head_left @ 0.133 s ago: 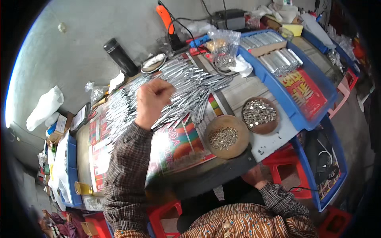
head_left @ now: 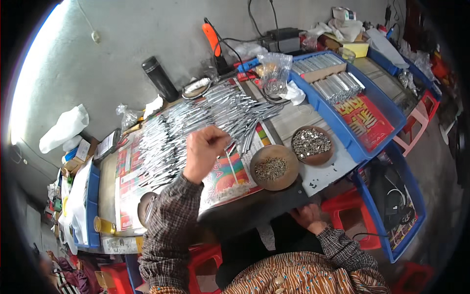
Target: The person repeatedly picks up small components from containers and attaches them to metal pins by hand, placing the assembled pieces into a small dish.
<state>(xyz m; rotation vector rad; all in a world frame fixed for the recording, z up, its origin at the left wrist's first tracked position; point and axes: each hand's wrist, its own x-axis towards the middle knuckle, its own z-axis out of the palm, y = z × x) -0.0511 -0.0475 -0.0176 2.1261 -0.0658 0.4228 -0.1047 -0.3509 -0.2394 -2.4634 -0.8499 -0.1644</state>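
My left hand (head_left: 204,151) is raised over the near edge of a wide pile of thin silver metal rods (head_left: 171,131). Its fingers are curled into a pinch, and whatever may be between them is hidden. By the table's front edge, low over my lap, my right hand (head_left: 307,214) has its fingers bent; I cannot make out anything in it. Between the two hands stands a round bowl (head_left: 291,179) with small brassy metal pieces (head_left: 270,169). A second bowl (head_left: 320,158) beside it contains shiny silver pieces (head_left: 310,142).
A blue tray (head_left: 360,153) at right carries bundled silver tubes (head_left: 339,87). Another brown bowl (head_left: 142,208) sits partly behind my left forearm. A black flask (head_left: 160,79) and an orange-handled tool (head_left: 211,38) stand at the back. Red stools (head_left: 352,203) are under the table.
My left hand has come back toward me from over the rods. The brown bowl by my left forearm has come into sight. The whole view has shifted slightly.
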